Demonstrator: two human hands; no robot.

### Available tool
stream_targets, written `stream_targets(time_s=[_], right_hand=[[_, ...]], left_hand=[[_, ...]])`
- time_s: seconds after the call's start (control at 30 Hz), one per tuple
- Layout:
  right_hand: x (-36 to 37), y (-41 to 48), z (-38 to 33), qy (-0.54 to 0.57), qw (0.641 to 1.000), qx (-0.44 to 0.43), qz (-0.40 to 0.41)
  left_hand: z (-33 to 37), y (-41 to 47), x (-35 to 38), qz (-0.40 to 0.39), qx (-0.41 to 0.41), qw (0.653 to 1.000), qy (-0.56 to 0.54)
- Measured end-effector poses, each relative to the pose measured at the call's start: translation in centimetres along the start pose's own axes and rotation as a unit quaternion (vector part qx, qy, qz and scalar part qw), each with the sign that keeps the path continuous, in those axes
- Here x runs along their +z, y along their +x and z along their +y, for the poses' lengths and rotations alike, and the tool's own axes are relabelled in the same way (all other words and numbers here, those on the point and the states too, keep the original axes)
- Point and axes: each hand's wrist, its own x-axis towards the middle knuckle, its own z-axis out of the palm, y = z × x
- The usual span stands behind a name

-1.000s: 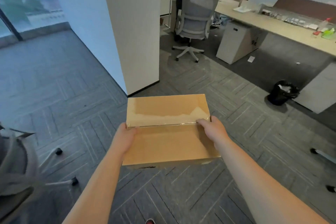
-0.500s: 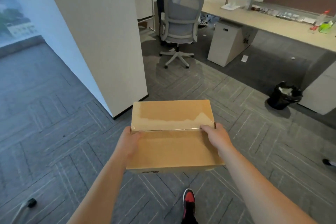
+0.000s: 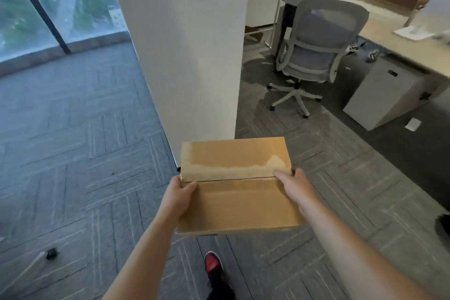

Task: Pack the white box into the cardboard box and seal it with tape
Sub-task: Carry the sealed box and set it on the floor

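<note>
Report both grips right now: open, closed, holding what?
Left grip: holds the cardboard box at its left edge, thumb on top.
Right grip: holds the same box at its right edge, thumb on top.

Floor (image 3: 85, 153): grey herringbone carpet, below the left grip (image 3: 181, 196) and right grip (image 3: 295, 187).
Pillar (image 3: 190, 44): white, standing on the floor straight beyond both grips.
Chair (image 3: 316, 56): on casters, beyond the right grip.
Cabinet (image 3: 379, 95): white, right of the chair, beneath the surface (image 3: 414, 51) edge.
Paper scrap (image 3: 412, 124): on the floor, beside the cabinet.
Shoe (image 3: 214, 265): red-black, nearer than the grips.
Caster (image 3: 51, 253): black, well left of the left grip.
</note>
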Motion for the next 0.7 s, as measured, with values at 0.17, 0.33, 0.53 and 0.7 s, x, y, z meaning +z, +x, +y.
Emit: stream_targets(time_s=[0.17,0.33,0.53,0.7], right_hand=[[5.7,9.9,-5.8,-0.040,0.998,-0.018,-0.048],[11.6,19.1,-9.9,-0.057,0.997,-0.014,-0.059],[17.9,28.3,-12.4,-0.059,0.995,-0.020,-0.077],[21.7,36.0,-10.7,-0.089,0.991,-0.008,-0.099]], left_hand=[[0.7,10.3,-0.4,0.044,-0.008,0.999,-0.030],[1.9,19.7,-0.9,0.064,-0.019,0.997,-0.029],[2.5,29.0,-0.7,0.088,-0.028,0.996,-0.018],[-0.3,35.8,1.6,0.094,-0.065,0.993,-0.017]])
